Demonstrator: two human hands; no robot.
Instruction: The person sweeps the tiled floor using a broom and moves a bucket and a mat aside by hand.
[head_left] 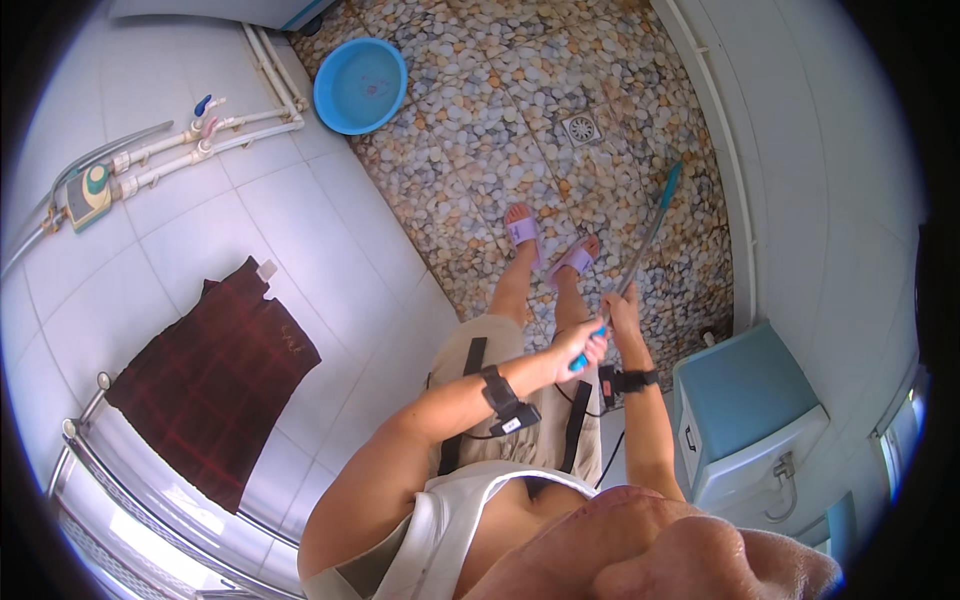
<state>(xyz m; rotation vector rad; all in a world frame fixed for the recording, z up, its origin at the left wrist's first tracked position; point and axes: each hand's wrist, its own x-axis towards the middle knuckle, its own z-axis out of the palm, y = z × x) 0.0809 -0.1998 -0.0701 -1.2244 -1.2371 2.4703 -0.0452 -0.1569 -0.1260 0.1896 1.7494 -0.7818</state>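
A long-handled floor squeegee (647, 243), with a grey shaft, a teal grip and a narrow teal head, slants across in front of me. My left hand (590, 345) is closed around its teal grip at the near end. Farther up the shaft, my right hand (624, 309) is wrapped round the pole. The teal head (671, 183) lies at the far right, at or close to the pebble-patterned floor (470, 130); contact is hard to judge. Below my hands are my feet in lilac slippers (572, 262).
A blue basin (361, 87) stands by the left wall, and a round-holed drain (580, 128) sits in the floor. White pipes with valves (205, 135), a dark plaid cloth (215, 375) and a metal rack (150, 510) line the left. At right is a blue-topped white unit (745, 395).
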